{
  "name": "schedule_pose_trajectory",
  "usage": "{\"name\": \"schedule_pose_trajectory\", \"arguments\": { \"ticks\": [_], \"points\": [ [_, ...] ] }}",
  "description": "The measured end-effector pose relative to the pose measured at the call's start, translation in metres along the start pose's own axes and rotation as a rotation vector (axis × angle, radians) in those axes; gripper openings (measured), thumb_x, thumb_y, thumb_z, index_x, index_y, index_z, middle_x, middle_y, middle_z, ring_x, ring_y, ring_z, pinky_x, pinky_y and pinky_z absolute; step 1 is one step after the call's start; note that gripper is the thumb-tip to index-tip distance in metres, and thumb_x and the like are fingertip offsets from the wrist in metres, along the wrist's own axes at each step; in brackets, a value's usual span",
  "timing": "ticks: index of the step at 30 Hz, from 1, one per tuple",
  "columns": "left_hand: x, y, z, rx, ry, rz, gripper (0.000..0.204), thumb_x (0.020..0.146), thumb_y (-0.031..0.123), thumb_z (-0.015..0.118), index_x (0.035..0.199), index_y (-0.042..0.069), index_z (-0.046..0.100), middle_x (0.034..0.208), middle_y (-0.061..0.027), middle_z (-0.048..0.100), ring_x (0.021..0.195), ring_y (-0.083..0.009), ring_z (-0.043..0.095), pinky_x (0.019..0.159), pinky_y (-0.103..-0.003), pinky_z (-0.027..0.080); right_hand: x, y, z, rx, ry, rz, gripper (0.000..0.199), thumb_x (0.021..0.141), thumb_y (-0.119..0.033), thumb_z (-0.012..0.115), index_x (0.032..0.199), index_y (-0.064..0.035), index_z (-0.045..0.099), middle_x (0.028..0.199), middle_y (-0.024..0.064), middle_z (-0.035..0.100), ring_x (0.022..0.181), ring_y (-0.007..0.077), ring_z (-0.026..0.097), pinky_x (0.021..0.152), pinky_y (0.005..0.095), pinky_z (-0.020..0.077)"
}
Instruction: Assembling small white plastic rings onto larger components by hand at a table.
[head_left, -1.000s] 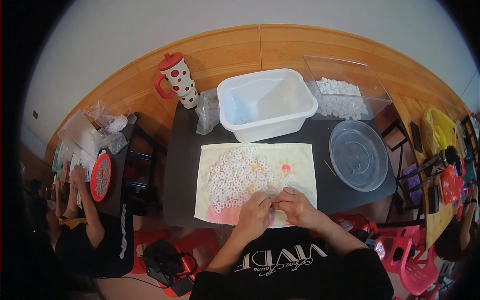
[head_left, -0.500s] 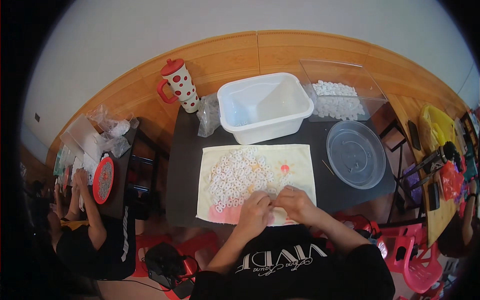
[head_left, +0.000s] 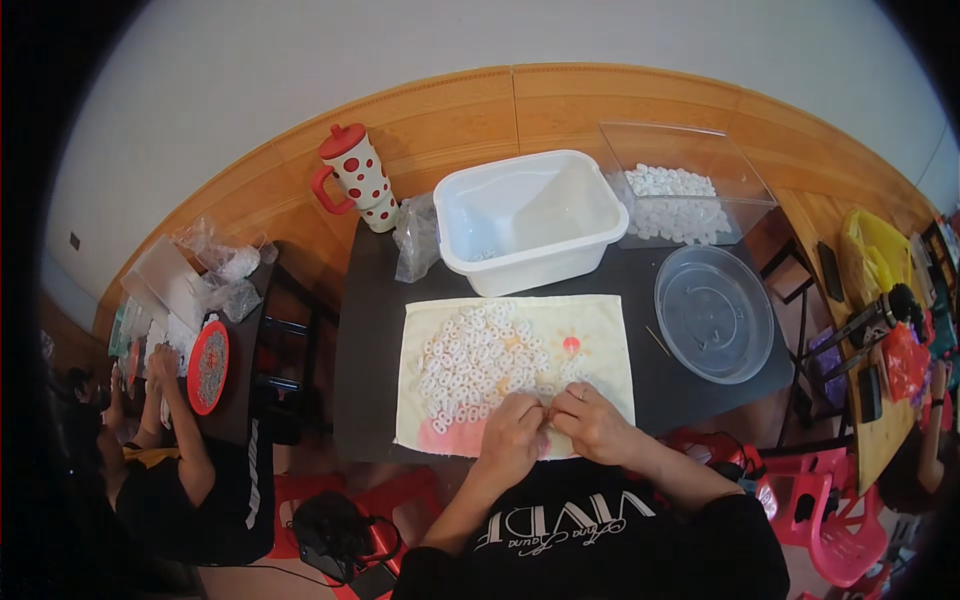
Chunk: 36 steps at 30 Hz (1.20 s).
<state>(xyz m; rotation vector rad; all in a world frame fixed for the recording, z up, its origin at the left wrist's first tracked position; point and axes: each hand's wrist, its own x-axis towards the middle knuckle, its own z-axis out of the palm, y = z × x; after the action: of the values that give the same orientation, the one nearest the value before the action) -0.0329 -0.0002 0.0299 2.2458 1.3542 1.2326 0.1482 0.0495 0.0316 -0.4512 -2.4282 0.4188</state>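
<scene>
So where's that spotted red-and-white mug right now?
In the head view the mug stands at the far left corner of the black table, beside a clear plastic bag and left of the white tub.

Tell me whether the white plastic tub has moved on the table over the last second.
No. The white plastic tub sits as before, between the polka-dot tumbler and the clear tray of white pieces, just beyond the cloth.
</scene>
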Motion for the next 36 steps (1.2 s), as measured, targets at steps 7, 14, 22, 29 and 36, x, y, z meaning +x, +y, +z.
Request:
{"name": "schedule_pose_trajectory", "arguments": {
  "ticks": [7,14,22,29,36],
  "points": [
    [0.003,0.004,-0.001,0.078,-0.058,0.021,0.014,0.067,-0.003,0.063,0.077,0.0,0.054,0.082,-0.0127,0.05,0.074,-0.0333,0.051,0.062,-0.042,0.045,0.007,0.0,-0.009,0.004,-0.061,-0.028,0.024,0.061,0.0,0.063,0.085,-0.0015,0.06,0.089,0.0114,0.052,0.086,0.0311,0.051,0.078,0.0409,0.0438],
    [-0.003,-0.003,-0.004,-0.031,-0.022,-0.003,0.024,0.069,-0.002,0.067,0.092,-0.003,0.062,0.089,-0.0138,0.056,0.082,-0.0337,0.057,0.067,-0.042,0.049,0.004,0.002,-0.002,-0.004,0.019,-0.02,0.022,0.062,-0.001,0.064,0.085,-0.0016,0.061,0.087,0.0119,0.054,0.081,0.031,0.054,0.073,0.0414,0.0453],
    [-0.014,-0.005,-0.007,-0.117,0.019,-0.16,0.034,0.079,0.003,0.071,0.111,-0.003,0.064,0.1,-0.0179,0.063,0.092,-0.0365,0.061,0.078,-0.041,0.051,0.06,0.055,-0.125,-0.575,0.596,-0.003,0.01,0.076,0.006,0.064,0.081,-0.0027,0.06,0.083,0.0155,0.061,0.074,0.0319,0.059,0.058,0.0437,0.0445],
    [-0.01,-0.007,-0.004,-0.159,0.009,-0.137,0.031,0.08,0.004,0.071,0.11,-0.004,0.064,0.1,-0.0185,0.063,0.093,-0.0367,0.061,0.079,-0.041,0.051,0.079,0.152,-0.2,-0.414,0.714,0.383,0.006,0.09,-0.005,0.064,0.089,0.0002,0.065,0.08,0.0135,0.065,0.07,0.0241,0.062,0.063,0.033,0.0476],
    [-0.011,-0.007,-0.007,-0.165,0.012,-0.134,0.029,0.081,0.004,0.07,0.109,-0.004,0.065,0.099,-0.0181,0.062,0.09,-0.0365,0.061,0.077,-0.041,0.051,0.044,0.069,-0.076,-0.12,-0.046,0.146,0.008,0.081,-0.005,0.067,0.088,-0.0076,0.069,0.083,0.0112,0.06,0.084,0.0326,0.059,0.074,0.044,0.0482]
  ]
}}
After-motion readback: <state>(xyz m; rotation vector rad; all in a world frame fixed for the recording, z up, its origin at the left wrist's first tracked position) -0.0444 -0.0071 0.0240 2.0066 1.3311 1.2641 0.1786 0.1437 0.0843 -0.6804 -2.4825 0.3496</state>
